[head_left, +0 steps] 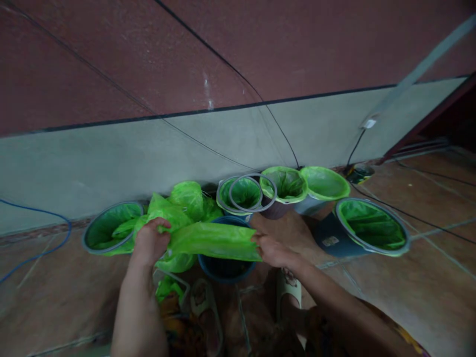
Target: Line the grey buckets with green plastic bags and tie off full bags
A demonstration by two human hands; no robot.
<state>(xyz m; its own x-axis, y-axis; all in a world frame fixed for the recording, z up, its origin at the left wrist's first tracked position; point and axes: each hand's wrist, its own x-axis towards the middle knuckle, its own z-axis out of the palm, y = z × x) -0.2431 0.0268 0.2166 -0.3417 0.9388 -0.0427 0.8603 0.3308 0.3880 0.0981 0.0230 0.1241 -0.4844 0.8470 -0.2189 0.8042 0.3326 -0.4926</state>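
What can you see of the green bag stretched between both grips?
The green bag is bright and looks like thin, creased plastic. It forms a long, flattish band across the blue bin. The left grip holds one end, the right grip the other. Whether it touches that bin is unclear.

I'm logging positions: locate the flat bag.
In the head view, the flat bag is just below centre, stretched between the left hand and the right hand, over the blue bin.
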